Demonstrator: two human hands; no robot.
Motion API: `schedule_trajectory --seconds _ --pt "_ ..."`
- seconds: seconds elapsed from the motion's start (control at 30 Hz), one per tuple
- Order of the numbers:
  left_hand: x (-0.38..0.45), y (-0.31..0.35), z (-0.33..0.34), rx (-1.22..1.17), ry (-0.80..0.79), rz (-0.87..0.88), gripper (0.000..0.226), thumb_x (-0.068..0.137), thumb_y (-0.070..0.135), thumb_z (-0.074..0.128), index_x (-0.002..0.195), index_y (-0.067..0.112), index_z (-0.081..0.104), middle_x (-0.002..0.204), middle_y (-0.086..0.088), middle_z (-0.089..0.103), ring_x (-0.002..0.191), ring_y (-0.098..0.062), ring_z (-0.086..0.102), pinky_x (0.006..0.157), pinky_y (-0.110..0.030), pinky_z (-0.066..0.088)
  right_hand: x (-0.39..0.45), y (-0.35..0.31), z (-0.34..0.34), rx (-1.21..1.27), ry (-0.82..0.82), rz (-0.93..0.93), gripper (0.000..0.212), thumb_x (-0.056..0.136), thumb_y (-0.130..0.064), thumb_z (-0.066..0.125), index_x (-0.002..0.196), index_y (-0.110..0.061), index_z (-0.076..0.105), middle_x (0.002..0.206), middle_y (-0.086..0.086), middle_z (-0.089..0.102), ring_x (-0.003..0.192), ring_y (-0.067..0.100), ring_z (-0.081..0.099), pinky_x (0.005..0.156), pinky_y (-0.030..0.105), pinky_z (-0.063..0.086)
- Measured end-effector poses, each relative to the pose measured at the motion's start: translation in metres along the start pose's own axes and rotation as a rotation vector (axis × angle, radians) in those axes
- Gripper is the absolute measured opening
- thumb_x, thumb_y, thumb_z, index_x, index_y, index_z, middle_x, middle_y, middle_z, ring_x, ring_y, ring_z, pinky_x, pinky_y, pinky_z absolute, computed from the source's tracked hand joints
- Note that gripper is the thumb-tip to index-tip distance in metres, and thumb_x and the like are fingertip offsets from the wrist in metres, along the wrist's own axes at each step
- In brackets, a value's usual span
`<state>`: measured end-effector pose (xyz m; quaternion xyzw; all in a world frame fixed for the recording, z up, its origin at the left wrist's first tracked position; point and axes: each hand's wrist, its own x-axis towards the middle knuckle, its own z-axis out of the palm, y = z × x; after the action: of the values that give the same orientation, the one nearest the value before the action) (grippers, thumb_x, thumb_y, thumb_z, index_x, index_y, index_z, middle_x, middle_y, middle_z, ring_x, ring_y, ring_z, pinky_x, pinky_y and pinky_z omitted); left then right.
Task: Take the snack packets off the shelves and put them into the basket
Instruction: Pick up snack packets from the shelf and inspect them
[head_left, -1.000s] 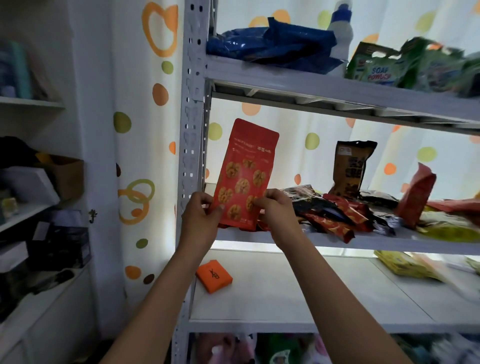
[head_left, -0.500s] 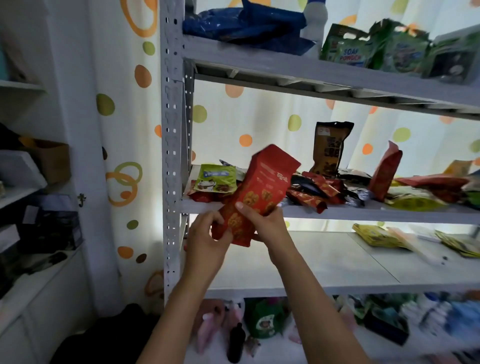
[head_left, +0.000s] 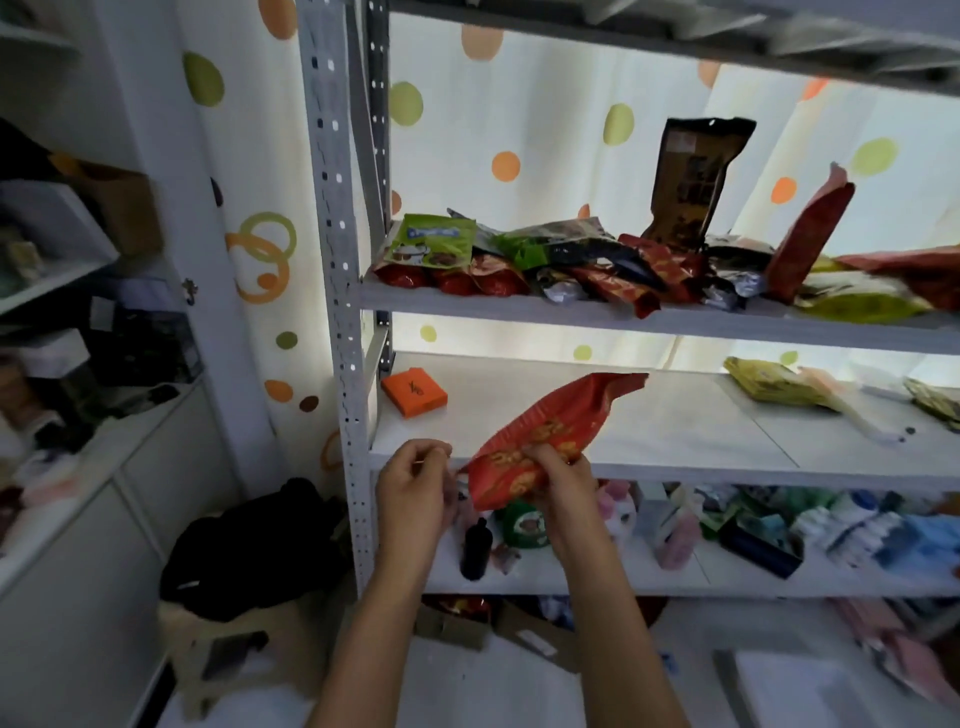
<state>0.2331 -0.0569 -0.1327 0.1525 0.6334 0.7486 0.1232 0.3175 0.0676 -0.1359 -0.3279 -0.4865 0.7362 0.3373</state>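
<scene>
Red cookie pouch (head_left: 540, 441) is off the shelf, gripped in our right hand (head_left: 558, 486), left hand (head_left: 413, 480) apparently just released; many packets remain on the middle shelf (head_left: 675, 319), basket unseen.

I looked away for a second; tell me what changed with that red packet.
The red packet came off the snack shelf and down in front of the shelf below, tipped over. The right hand still grips it; the left hand has let go. The other packets stayed put.
</scene>
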Motion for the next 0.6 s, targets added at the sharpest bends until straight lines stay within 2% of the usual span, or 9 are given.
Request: schedule_trajectory --seconds 0.07,0.13,0.17,0.23,0.27,0.33,0.47,0.53,0.6 --pt "-0.012 -0.013 0.0 -0.032 -0.05 -0.114 0.01 0.093 0.014 0.06 0.088 0.007 0.066 0.083 -0.01 0.07 0.075 -0.017 0.065 0.057 -0.018 0.052 -0.006 0.015 -0.013 0.041 -0.03 0.074 0.045 0.08 -0.01 0.072 0.12 -0.002 0.054 0.106 0.013 0.071 0.096 0.026 0.07 0.073 0.038 0.057" --pt "-0.024 -0.028 0.0 0.04 -0.191 -0.204 0.008 0.09 0.023 0.066 0.093 0.015 0.069 0.1 -0.007 0.071 0.09 -0.016 0.067 0.069 -0.018 0.055 -0.013 0.026 -0.023 0.053 -0.083 0.141 0.068 0.067 -0.015 0.077 0.126 0.003 0.049 0.11 0.017 0.068 0.099 0.03 0.069 0.076 0.042 0.057" --pt "-0.028 -0.036 0.0 0.065 -0.246 -0.25 0.01 0.087 0.027 0.07 0.095 0.021 0.069 0.106 -0.006 0.071 0.096 -0.017 0.067 0.078 -0.024 0.057 -0.017 0.03 -0.026 0.057 -0.112 0.153 0.071 0.061 -0.017 0.077 0.124 0.002 0.05 0.109 0.018 0.067 0.101 0.032 0.067 0.081 0.045 0.056" --pt "-0.035 -0.046 -0.004 0.047 -0.297 -0.313 0.032 0.078 0.037 0.077 0.106 0.024 0.068 0.113 -0.004 0.07 0.103 -0.018 0.067 0.09 -0.035 0.055 -0.022 0.036 -0.034 0.066 -0.159 0.166 0.073 0.054 -0.016 0.075 0.121 0.0 0.053 0.107 0.017 0.065 0.105 0.035 0.062 0.089 0.048 0.053" --pt "-0.039 -0.048 -0.006 0.028 -0.303 -0.336 0.046 0.073 0.04 0.08 0.113 0.024 0.066 0.115 -0.002 0.069 0.105 -0.017 0.067 0.091 -0.036 0.055 -0.026 0.037 -0.039 0.089 -0.187 0.178 0.074 0.054 -0.014 0.073 0.124 0.001 0.053 0.109 0.019 0.064 0.106 0.036 0.061 0.093 0.05 0.051" --pt "-0.044 -0.049 -0.008 0.0 -0.307 -0.381 0.061 0.068 0.04 0.083 0.122 0.023 0.061 0.118 0.002 0.067 0.106 -0.015 0.066 0.087 -0.032 0.054 -0.031 0.041 -0.048 0.129 -0.249 0.198 0.064 0.06 -0.011 0.063 0.122 0.003 0.056 0.108 0.02 0.064 0.104 0.037 0.061 0.097 0.053 0.049" --pt "-0.057 -0.049 -0.005 0.027 -0.346 -0.336 0.033 0.076 0.03 0.079 0.107 0.028 0.067 0.109 0.003 0.072 0.098 -0.015 0.07 0.085 -0.034 0.054 -0.038 0.044 -0.063 0.196 -0.259 0.233 0.024 0.074 -0.006 0.046 0.09 -0.003 0.064 0.086 0.014 0.067 0.08 0.027 0.066 0.079 0.041 0.055" --pt "-0.064 -0.051 -0.002 0.033 -0.282 -0.3 0.022 0.078 0.021 0.078 0.098 0.024 0.07 0.107 -0.003 0.071 0.098 -0.022 0.07 0.079 -0.032 0.054 -0.039 0.045 -0.069 0.212 -0.215 0.237 0.023 0.079 0.001 0.037 0.082 -0.006 0.059 0.079 0.01 0.064 0.073 0.024 0.065 0.075 0.038 0.053" --pt "-0.068 -0.056 0.0 0.072 -0.23 -0.277 0.012 0.081 0.016 0.075 0.092 0.017 0.07 0.114 -0.007 0.069 0.099 -0.027 0.068 0.072 -0.03 0.054 -0.041 0.046 -0.074 0.213 -0.184 0.244 0.026 0.079 0.006 0.032 0.075 -0.008 0.054 0.072 0.006 0.061 0.071 0.023 0.062 0.072 0.038 0.051"
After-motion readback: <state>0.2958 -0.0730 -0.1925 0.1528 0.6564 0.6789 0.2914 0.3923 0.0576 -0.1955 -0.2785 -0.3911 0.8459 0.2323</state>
